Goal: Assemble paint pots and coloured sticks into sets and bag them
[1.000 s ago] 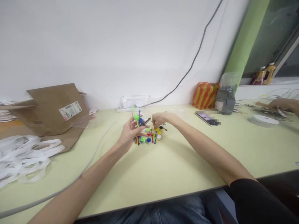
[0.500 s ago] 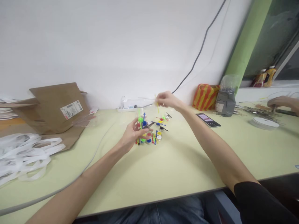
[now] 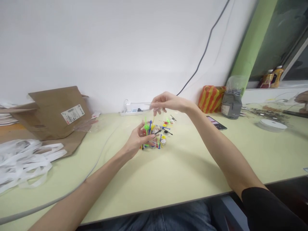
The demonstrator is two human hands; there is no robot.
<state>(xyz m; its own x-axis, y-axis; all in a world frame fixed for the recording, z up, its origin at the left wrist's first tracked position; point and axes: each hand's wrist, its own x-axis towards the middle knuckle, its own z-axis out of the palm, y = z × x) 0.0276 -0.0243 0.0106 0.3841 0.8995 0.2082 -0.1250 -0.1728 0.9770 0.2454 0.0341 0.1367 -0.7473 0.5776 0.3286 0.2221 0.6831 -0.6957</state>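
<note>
Our left hand curls closed around the lower part of one clear plastic bag of coloured sticks and round caps, near the middle of the pale green surface. Our right hand pinches the bag's top edge.

Desk clutter on the pale green desk
Left of the left hand: brown cardboard mailer with white label, heap of white plastic strips. Behind that hand: white power strip. Right of the right hand: orange-and-red striped bag, grey package in clear plastic, phone lying flat, white spool. Farther right: two bottles on the windowsill.
</note>
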